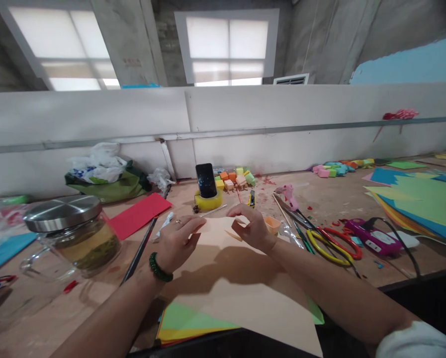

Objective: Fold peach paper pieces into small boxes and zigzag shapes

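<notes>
A large peach sheet of paper point(245, 303) lies at the table's front edge, on top of a stack of green and yellow paper point(193, 318). My left hand point(178, 242), with a ring and a dark green bead bracelet point(159, 268), has its thumb and fingers closed at the sheet's far left corner. Across from it, my right hand point(254, 229) curls its fingers and thumb at the far edge. Under the right thumb shows a small orange-tinted flap or piece point(233, 235); which one I cannot tell. Shadows from both hands fall on the sheet.
Left stands a lidded glass teapot point(86, 246) beside red paper point(138, 214). Behind are a phone point(206, 180) on a yellow tape roll point(208, 200) and small paper blocks point(228, 185). Scissors point(330, 243), a pink glue gun point(290, 197) and a purple power strip point(374, 237) lie right.
</notes>
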Action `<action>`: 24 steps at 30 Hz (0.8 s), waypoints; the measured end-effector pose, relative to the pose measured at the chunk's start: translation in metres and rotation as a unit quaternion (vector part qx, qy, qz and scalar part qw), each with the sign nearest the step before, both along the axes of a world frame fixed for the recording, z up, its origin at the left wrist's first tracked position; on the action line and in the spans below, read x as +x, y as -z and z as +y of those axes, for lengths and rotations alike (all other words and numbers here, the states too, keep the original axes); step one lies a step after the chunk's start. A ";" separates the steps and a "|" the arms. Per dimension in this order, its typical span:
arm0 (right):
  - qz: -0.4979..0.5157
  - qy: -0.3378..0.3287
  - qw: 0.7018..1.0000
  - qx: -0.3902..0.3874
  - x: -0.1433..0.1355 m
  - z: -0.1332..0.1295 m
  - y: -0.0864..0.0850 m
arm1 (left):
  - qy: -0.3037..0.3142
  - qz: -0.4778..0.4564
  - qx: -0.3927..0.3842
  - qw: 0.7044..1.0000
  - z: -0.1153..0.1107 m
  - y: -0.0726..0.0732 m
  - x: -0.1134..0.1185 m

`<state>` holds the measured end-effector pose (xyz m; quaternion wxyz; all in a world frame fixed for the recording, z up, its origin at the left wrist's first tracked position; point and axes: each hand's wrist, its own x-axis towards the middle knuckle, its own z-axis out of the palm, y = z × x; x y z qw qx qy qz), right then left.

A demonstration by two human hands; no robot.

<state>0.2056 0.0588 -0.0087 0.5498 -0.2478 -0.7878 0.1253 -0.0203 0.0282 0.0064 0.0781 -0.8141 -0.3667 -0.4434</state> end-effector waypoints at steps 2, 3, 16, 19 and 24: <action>0.011 0.017 0.998 0.057 0.000 -0.004 -0.004 | 0.018 0.024 0.098 0.995 -0.003 -0.005 -0.003; 0.015 0.024 0.996 0.083 0.000 -0.006 -0.006 | 0.027 0.028 0.129 0.991 -0.003 -0.007 -0.004; 0.031 0.032 0.990 0.134 -0.002 -0.013 -0.009 | 0.002 -0.054 -0.003 0.999 -0.009 -0.001 0.004; 0.057 0.062 0.990 0.118 0.000 -0.012 -0.008 | 0.013 -0.063 -0.060 0.996 -0.011 0.002 0.005; 0.056 0.052 0.991 0.108 0.002 -0.006 -0.006 | 0.005 -0.017 0.004 1.000 -0.013 -0.002 0.005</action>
